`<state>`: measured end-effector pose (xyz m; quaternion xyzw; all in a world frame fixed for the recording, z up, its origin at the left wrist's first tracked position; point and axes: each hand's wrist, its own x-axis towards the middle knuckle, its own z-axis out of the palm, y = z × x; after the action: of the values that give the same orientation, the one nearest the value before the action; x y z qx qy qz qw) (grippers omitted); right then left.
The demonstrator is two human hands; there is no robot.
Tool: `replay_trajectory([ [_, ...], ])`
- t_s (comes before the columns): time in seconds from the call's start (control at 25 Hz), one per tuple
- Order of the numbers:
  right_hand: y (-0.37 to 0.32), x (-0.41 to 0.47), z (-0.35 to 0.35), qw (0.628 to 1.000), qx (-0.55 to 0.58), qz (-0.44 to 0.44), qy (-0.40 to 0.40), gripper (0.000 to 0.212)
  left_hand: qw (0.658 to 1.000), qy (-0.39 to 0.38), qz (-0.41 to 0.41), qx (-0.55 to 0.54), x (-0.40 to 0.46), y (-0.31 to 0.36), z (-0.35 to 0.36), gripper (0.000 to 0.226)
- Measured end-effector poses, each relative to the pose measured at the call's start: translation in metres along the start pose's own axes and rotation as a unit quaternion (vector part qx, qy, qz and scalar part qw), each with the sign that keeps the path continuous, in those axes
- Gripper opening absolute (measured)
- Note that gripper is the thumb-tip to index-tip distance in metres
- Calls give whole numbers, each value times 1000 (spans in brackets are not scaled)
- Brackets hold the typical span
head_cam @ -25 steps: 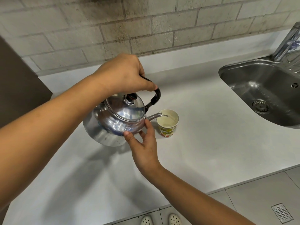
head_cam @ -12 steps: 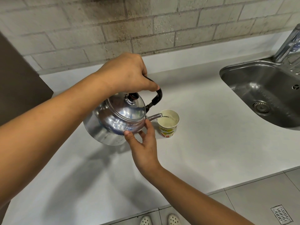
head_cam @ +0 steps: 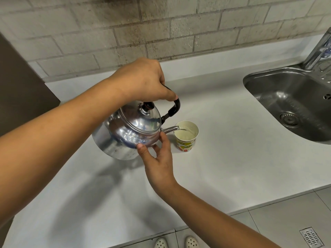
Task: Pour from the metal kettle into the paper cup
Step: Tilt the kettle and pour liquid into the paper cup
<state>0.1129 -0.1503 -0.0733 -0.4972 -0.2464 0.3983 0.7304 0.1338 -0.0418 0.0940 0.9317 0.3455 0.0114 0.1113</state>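
A shiny metal kettle with a black handle is lifted off the white counter and tilted to the right. My left hand is closed around the handle from above. My right hand has its fingers spread, and their tips press against the kettle's lower front side under the spout. The spout reaches over the rim of a small patterned paper cup standing on the counter. A thin stream of water runs from the spout into the cup, which holds pale liquid.
A steel sink is set into the white counter at the right, with a tap behind it. A brick wall runs along the back. A dark panel stands at the far left. The counter's front edge is near me.
The kettle and both hands hold nearly the same pose. The pour into the cup goes on.
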Motion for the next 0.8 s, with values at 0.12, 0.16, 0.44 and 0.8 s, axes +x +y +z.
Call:
replay_trajectory([
  [0.12, 1, 0, 1, 1000, -1, -2, 2, 58, 1000, 1, 2, 6, 0, 0, -1, 48],
  [0.16, 2, 0, 1, 1000, -2, -2, 3, 58, 1000, 2, 3, 8, 0, 0, -1, 47],
  [0.44, 3, 0, 0, 1000, -4, -5, 4, 56, 1000, 3, 4, 22, 1, 3, 0, 47],
  [0.8, 7, 0, -5, 999, -28, -17, -8, 50, 1000, 19, -1, -18, -3, -11, 5, 49],
])
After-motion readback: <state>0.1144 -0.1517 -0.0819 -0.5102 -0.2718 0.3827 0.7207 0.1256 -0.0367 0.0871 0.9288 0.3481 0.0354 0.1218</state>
